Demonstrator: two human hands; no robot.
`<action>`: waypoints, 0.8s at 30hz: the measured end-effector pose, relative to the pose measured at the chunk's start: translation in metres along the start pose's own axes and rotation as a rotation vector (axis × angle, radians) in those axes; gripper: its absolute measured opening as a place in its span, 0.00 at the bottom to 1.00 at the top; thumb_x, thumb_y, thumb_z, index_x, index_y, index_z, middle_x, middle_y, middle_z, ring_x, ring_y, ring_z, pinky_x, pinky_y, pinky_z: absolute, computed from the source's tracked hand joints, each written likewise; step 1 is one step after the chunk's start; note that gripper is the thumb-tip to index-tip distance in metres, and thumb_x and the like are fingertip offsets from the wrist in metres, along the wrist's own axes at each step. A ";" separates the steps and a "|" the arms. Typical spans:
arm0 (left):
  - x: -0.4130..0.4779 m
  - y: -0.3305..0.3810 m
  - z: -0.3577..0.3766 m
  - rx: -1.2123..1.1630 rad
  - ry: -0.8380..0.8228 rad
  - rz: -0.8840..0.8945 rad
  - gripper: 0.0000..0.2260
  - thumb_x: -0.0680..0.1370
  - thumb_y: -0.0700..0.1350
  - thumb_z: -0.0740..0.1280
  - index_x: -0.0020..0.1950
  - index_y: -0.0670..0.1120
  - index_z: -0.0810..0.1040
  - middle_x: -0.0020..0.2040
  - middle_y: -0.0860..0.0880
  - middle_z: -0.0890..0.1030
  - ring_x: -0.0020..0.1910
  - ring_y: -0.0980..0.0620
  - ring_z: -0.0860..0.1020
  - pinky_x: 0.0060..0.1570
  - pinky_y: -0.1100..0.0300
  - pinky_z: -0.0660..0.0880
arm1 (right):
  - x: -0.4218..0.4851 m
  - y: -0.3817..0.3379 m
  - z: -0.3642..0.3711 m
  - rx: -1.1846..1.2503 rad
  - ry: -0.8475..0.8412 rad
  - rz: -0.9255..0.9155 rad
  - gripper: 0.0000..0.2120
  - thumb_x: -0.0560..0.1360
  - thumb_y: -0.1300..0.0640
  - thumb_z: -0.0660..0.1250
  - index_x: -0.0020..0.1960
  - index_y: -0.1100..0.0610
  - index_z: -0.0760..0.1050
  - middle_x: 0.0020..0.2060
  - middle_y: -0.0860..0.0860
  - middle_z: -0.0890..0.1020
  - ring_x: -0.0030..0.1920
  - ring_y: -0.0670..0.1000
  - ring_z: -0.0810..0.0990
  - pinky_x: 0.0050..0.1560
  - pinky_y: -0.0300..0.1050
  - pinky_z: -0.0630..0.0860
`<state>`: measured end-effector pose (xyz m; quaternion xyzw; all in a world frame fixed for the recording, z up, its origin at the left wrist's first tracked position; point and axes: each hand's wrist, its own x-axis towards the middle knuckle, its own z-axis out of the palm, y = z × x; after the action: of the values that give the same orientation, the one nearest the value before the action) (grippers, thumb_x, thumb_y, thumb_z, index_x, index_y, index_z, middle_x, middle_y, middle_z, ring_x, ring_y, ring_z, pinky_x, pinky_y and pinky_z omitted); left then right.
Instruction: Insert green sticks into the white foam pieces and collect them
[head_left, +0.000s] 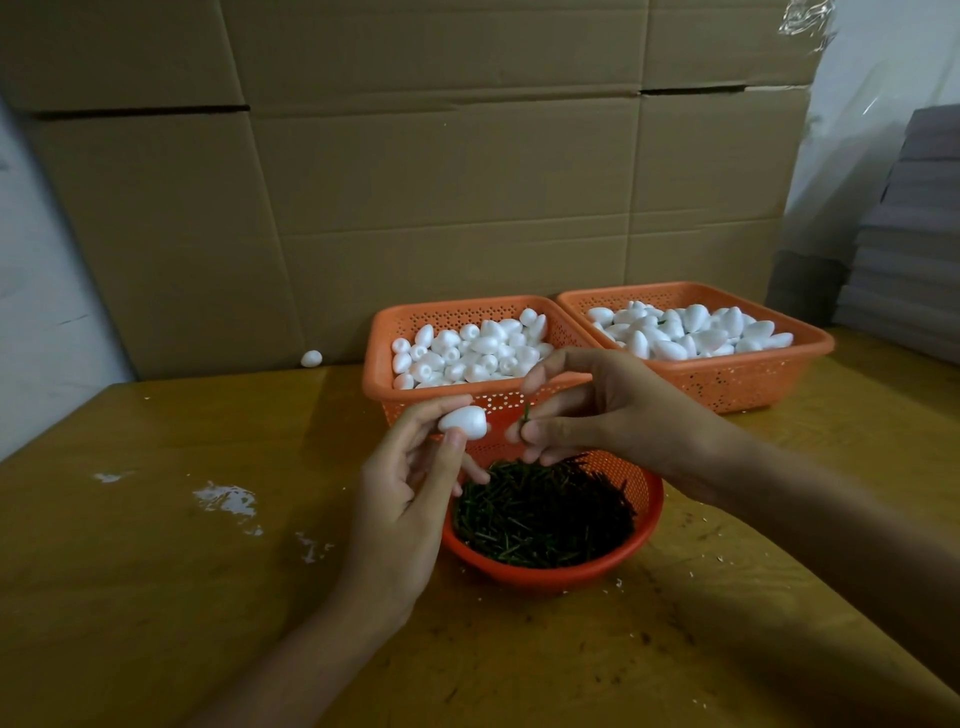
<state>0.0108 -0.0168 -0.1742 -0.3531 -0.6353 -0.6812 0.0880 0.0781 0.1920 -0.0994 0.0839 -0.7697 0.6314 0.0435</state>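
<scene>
My left hand (402, 499) pinches a white egg-shaped foam piece (463, 421) between thumb and fingertips, held above the table. Just to its right, my right hand (597, 410) pinches a short green stick (525, 415) that points up, a small gap away from the foam. Below both hands a round orange bowl (550, 569) holds a heap of green sticks (545, 512). Behind them an orange basket (384, 343) is full of white foam pieces (467, 351).
A second orange basket (769, 379) with foam pieces stands at the back right. One loose foam piece (311, 358) lies by the cardboard wall (415, 182). White crumbs (228, 499) dot the wooden table (156, 571). Grey stacked sheets (914, 234) sit far right.
</scene>
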 end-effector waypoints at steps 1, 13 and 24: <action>0.000 0.000 0.000 0.002 0.002 0.000 0.11 0.84 0.49 0.65 0.66 0.53 0.79 0.54 0.50 0.86 0.45 0.47 0.85 0.42 0.60 0.79 | 0.000 0.000 0.001 -0.020 0.011 -0.010 0.19 0.72 0.64 0.76 0.60 0.67 0.74 0.46 0.61 0.88 0.48 0.58 0.88 0.48 0.45 0.85; 0.000 0.001 0.002 -0.012 -0.008 0.002 0.11 0.84 0.46 0.63 0.65 0.49 0.78 0.56 0.49 0.85 0.44 0.49 0.85 0.42 0.62 0.78 | -0.001 -0.001 0.007 -0.289 0.108 -0.216 0.10 0.72 0.56 0.75 0.52 0.57 0.85 0.40 0.54 0.88 0.41 0.49 0.87 0.45 0.40 0.83; -0.001 0.000 0.000 0.016 -0.031 0.010 0.10 0.84 0.49 0.64 0.64 0.56 0.80 0.50 0.48 0.85 0.45 0.49 0.84 0.43 0.63 0.77 | -0.005 -0.001 0.014 -0.630 0.179 -0.306 0.10 0.74 0.59 0.78 0.54 0.51 0.85 0.39 0.42 0.88 0.41 0.39 0.87 0.48 0.34 0.81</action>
<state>0.0116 -0.0169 -0.1745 -0.3658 -0.6403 -0.6702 0.0844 0.0833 0.1786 -0.1022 0.1250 -0.8982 0.3542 0.2285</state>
